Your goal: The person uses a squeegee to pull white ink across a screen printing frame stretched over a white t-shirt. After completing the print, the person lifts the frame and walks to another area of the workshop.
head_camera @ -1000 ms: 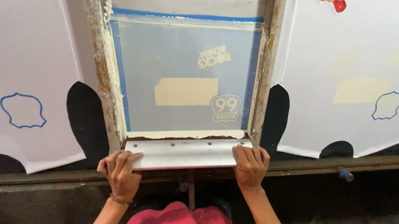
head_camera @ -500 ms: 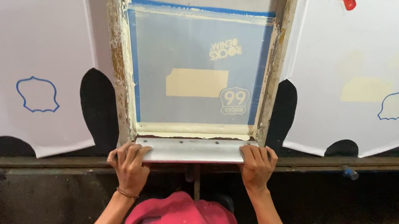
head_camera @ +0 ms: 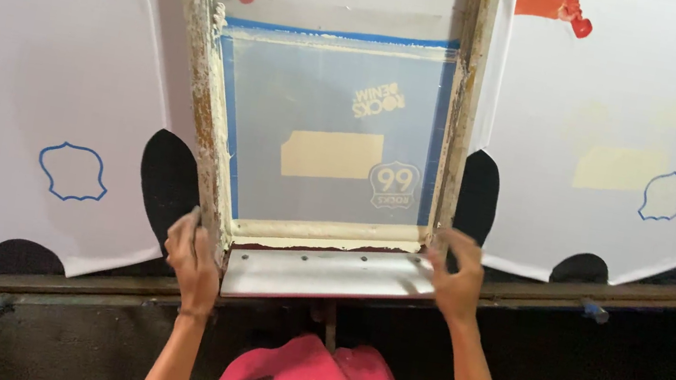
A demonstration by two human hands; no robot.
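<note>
Both hands have slid outward along the squeegee point(head_camera: 330, 274) since the earlier frames, and the screen-printing frame point(head_camera: 330, 126) now fills more of the view. That squeegee lies across the near end of the frame, its pale, screw-studded handle bar just below the bottom rail, with a dark line of ink along its far edge. The left hand point(head_camera: 191, 262) sits at the left end, fingers point(head_camera: 191, 229) curled around the frame's corner and the bar's end; the right hand point(head_camera: 457, 275) presses on the right end, fingers point(head_camera: 448, 244) spread and bent over it. Neither is fully closed, though how firmly they clamp cannot be told.

A long, rigid bar like this probably handles best held at both ends, as here, so pressure stays even. The wooden frame looks stiff and rather heavy, crusted with dried paint, so rough to grip. Its blue-taped mesh point(head_camera: 325, 126) looks taut, thin and easy to damage; better to hold the rails.

Under and beside the frame, white fabric panels point(head_camera: 26, 63) with black patches and blue outline prints lie on the long surface point(head_camera: 662, 292).
</note>
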